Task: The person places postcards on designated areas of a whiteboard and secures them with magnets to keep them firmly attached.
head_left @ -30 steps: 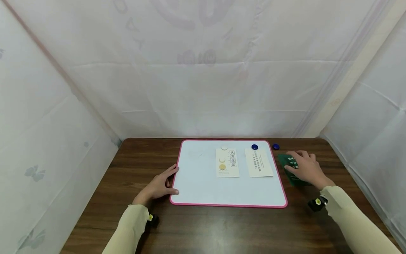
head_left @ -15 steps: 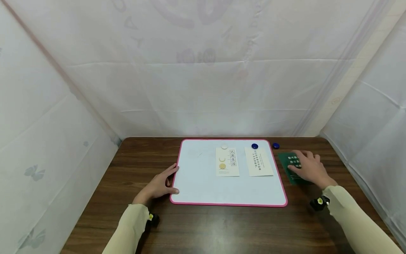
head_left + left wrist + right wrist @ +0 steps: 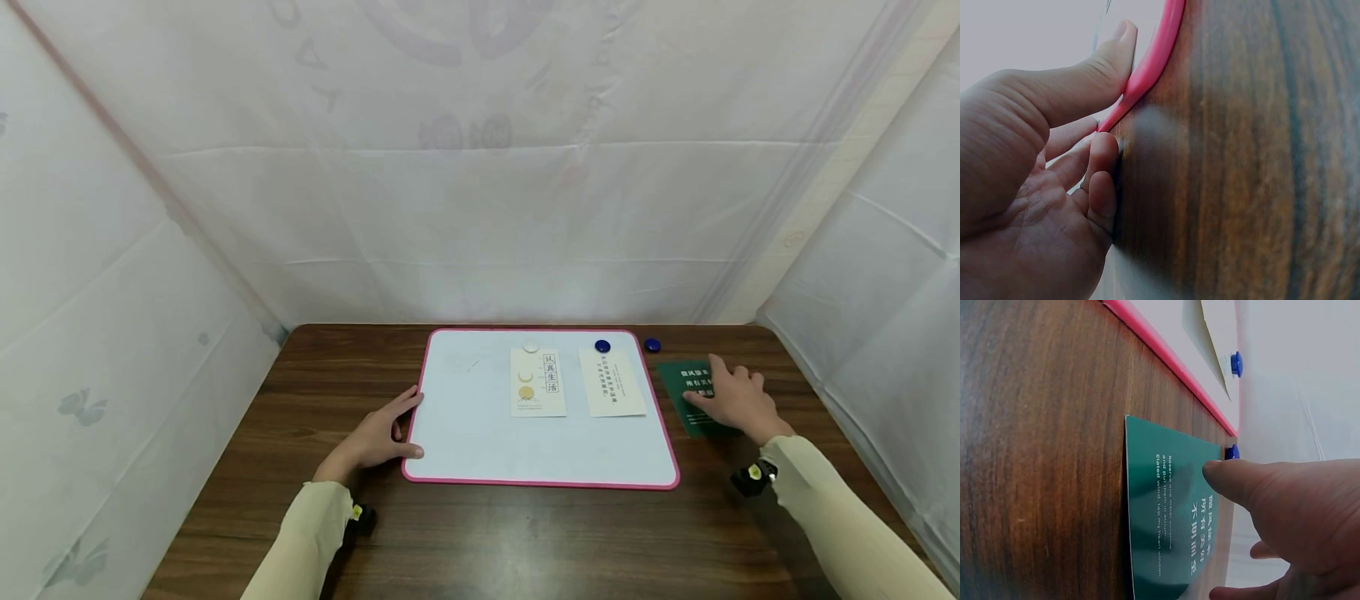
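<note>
In the head view, my left hand point(image 3: 375, 435) rests at the left edge of a whiteboard point(image 3: 468, 425) with a pink frame. The left wrist view shows the thumb point(image 3: 1113, 59) lying over the pink rim, while the lower fingers bend beside it near the table. My right hand point(image 3: 742, 402) is spread over the right part of a dark green card point(image 3: 693, 414) with white lettering, which lies on the table right of the board. Seen from the right wrist, the thumb tip point(image 3: 1213, 467) overlaps the upper edge of that card.
On the whiteboard lie two cream printed cards, the left card point(image 3: 538, 385) under a white round magnet point(image 3: 530, 347) and the right card point(image 3: 613, 385) under a blue magnet point(image 3: 602, 346). Another blue magnet point(image 3: 652, 344) sits on the brown wooden table point(image 3: 480, 542). White curtains point(image 3: 480, 208) hang around.
My right hand has shifted slightly right over the green card, uncovering more of its lettering. The left hand and the whiteboard stay where they were.
</note>
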Demonstrator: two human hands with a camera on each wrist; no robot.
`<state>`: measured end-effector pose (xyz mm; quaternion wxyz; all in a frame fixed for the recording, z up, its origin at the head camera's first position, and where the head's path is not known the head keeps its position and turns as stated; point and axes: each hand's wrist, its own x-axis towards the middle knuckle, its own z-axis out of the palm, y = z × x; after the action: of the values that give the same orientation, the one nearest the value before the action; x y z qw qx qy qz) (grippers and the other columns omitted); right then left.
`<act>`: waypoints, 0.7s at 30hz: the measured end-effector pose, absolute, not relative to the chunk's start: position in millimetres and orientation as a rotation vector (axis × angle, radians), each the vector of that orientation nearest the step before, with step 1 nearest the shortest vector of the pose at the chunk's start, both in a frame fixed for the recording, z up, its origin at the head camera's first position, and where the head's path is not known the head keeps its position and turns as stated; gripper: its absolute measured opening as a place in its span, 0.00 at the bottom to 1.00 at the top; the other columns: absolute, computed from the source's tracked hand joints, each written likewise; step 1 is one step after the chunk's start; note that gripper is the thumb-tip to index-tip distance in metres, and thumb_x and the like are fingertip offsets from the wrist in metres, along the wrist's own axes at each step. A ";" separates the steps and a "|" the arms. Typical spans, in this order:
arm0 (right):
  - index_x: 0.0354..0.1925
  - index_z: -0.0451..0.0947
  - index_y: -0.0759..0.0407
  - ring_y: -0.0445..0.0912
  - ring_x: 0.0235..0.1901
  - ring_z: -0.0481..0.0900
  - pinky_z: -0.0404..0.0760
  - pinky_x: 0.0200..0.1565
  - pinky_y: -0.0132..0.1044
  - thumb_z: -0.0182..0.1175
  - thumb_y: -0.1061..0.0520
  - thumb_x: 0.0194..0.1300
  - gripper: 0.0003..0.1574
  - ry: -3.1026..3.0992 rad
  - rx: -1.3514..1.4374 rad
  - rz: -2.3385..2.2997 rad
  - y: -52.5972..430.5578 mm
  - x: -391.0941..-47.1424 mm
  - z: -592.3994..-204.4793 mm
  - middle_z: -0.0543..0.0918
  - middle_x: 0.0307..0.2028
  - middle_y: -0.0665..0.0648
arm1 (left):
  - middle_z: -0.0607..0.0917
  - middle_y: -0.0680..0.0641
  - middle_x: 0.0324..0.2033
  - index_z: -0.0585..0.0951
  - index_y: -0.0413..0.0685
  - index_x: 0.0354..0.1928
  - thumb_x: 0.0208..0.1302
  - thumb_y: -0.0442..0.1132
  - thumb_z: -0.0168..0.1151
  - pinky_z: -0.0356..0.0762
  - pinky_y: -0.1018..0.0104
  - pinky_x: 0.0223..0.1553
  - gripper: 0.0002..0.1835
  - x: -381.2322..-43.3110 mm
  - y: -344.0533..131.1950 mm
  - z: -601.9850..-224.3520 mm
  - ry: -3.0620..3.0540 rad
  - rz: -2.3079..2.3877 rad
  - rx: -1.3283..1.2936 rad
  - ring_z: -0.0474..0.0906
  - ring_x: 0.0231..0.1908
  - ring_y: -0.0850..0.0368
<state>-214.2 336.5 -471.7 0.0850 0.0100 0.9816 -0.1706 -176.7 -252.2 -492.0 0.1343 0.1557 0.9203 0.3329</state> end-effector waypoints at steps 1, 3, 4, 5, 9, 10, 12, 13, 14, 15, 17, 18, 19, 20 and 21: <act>0.75 0.45 0.76 0.85 0.58 0.55 0.67 0.48 0.79 0.63 0.38 0.70 0.60 2.921 0.038 -0.506 336.4 -213.9 -471.3 0.56 0.61 0.92 | 0.57 0.43 0.80 0.61 0.44 0.79 0.58 0.46 0.79 0.69 0.65 0.36 0.51 -176.5 -251.9 -491.9 2.668 0.965 0.452 0.69 0.30 0.60; 0.75 0.45 0.76 0.84 0.58 0.55 0.68 0.48 0.78 0.63 0.38 0.70 0.61 2.908 0.051 -0.500 336.6 -214.0 -471.1 0.57 0.61 0.92 | 0.57 0.43 0.79 0.61 0.44 0.79 0.58 0.46 0.79 0.69 0.65 0.36 0.51 -176.1 -251.4 -491.9 2.670 0.965 0.456 0.69 0.30 0.60; 0.75 0.45 0.77 0.84 0.58 0.56 0.68 0.47 0.78 0.63 0.37 0.69 0.61 2.902 0.056 -0.495 336.8 -214.1 -471.2 0.57 0.60 0.92 | 0.57 0.42 0.79 0.61 0.43 0.79 0.58 0.46 0.79 0.69 0.65 0.35 0.51 -176.0 -251.4 -491.9 2.670 0.966 0.459 0.69 0.30 0.59; 0.74 0.45 0.77 0.84 0.58 0.56 0.68 0.47 0.78 0.63 0.37 0.70 0.61 2.900 0.061 -0.490 336.6 -214.0 -470.8 0.57 0.60 0.92 | 0.57 0.42 0.79 0.61 0.43 0.79 0.58 0.46 0.79 0.69 0.65 0.35 0.51 -176.1 -251.5 -492.1 2.670 0.970 0.464 0.68 0.30 0.59; 0.74 0.45 0.79 0.85 0.58 0.55 0.69 0.47 0.78 0.62 0.37 0.70 0.61 2.889 0.072 -0.475 336.0 -214.5 -469.8 0.56 0.60 0.93 | 0.58 0.42 0.79 0.62 0.43 0.79 0.58 0.46 0.79 0.68 0.64 0.35 0.51 -176.2 -251.8 -492.1 2.669 0.980 0.460 0.68 0.29 0.58; 0.74 0.45 0.79 0.85 0.58 0.55 0.69 0.47 0.78 0.62 0.38 0.71 0.61 2.887 0.072 -0.474 335.9 -214.8 -469.9 0.56 0.60 0.93 | 0.57 0.42 0.79 0.62 0.43 0.79 0.58 0.45 0.79 0.68 0.64 0.35 0.51 -176.1 -251.9 -491.8 2.670 0.981 0.460 0.68 0.29 0.58; 0.74 0.44 0.79 0.86 0.58 0.54 0.69 0.47 0.77 0.62 0.38 0.71 0.61 2.880 0.074 -0.472 335.0 -215.7 -469.7 0.56 0.60 0.93 | 0.57 0.42 0.79 0.62 0.43 0.79 0.58 0.45 0.79 0.68 0.64 0.35 0.51 -175.9 -252.1 -491.2 2.670 0.980 0.455 0.68 0.29 0.58; 0.74 0.44 0.80 0.86 0.58 0.54 0.69 0.47 0.77 0.62 0.38 0.71 0.61 2.877 0.073 -0.470 334.4 -215.9 -469.7 0.56 0.60 0.93 | 0.57 0.43 0.79 0.62 0.44 0.79 0.58 0.45 0.79 0.68 0.64 0.35 0.51 -175.9 -252.2 -490.9 2.671 0.975 0.451 0.68 0.29 0.58; 0.74 0.44 0.80 0.86 0.58 0.54 0.69 0.47 0.77 0.62 0.38 0.71 0.61 2.872 0.071 -0.471 334.0 -216.3 -470.0 0.55 0.60 0.93 | 0.57 0.43 0.79 0.62 0.44 0.79 0.58 0.45 0.79 0.68 0.64 0.35 0.51 -175.8 -252.2 -490.7 2.671 0.972 0.450 0.68 0.29 0.58; 0.74 0.44 0.80 0.86 0.58 0.54 0.69 0.47 0.78 0.62 0.38 0.70 0.61 2.870 0.070 -0.470 333.6 -216.6 -470.2 0.55 0.60 0.93 | 0.57 0.43 0.79 0.62 0.44 0.79 0.58 0.45 0.79 0.68 0.64 0.35 0.51 -175.8 -252.1 -490.7 2.673 0.967 0.444 0.68 0.29 0.59; 0.73 0.45 0.80 0.86 0.58 0.54 0.69 0.47 0.78 0.63 0.38 0.70 0.61 2.866 0.071 -0.468 333.1 -217.1 -471.0 0.55 0.59 0.93 | 0.57 0.43 0.80 0.61 0.44 0.79 0.58 0.46 0.79 0.69 0.65 0.35 0.51 -175.9 -252.1 -490.8 2.672 0.963 0.445 0.69 0.29 0.59; 0.73 0.45 0.80 0.86 0.58 0.54 0.69 0.47 0.78 0.63 0.39 0.70 0.61 2.866 0.068 -0.467 333.0 -217.2 -471.4 0.55 0.59 0.93 | 0.57 0.43 0.80 0.61 0.44 0.79 0.58 0.46 0.79 0.69 0.65 0.35 0.51 -176.1 -252.2 -490.9 2.672 0.963 0.449 0.69 0.29 0.59; 0.73 0.45 0.81 0.86 0.58 0.55 0.69 0.47 0.78 0.63 0.39 0.70 0.61 2.867 0.063 -0.467 332.9 -217.3 -471.7 0.55 0.59 0.93 | 0.57 0.43 0.79 0.61 0.44 0.79 0.58 0.46 0.79 0.69 0.65 0.35 0.51 -176.0 -251.9 -491.0 2.673 0.961 0.450 0.69 0.30 0.59; 0.73 0.45 0.81 0.86 0.58 0.55 0.69 0.47 0.78 0.63 0.39 0.70 0.61 2.867 0.061 -0.468 333.0 -217.5 -472.1 0.55 0.59 0.93 | 0.57 0.43 0.79 0.61 0.43 0.79 0.58 0.46 0.79 0.69 0.65 0.35 0.51 -176.1 -251.8 -491.1 2.673 0.962 0.453 0.69 0.30 0.59; 0.73 0.46 0.81 0.86 0.58 0.55 0.69 0.47 0.78 0.63 0.40 0.70 0.60 2.868 0.059 -0.469 332.9 -217.6 -472.4 0.55 0.59 0.93 | 0.57 0.42 0.79 0.61 0.43 0.79 0.58 0.46 0.79 0.69 0.65 0.35 0.51 -176.3 -251.7 -491.4 2.674 0.961 0.454 0.69 0.30 0.59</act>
<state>-217.6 332.9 -472.4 0.1171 0.0200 0.9799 -0.1603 -176.3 -251.7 -491.4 0.1315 0.1564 0.9212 0.3311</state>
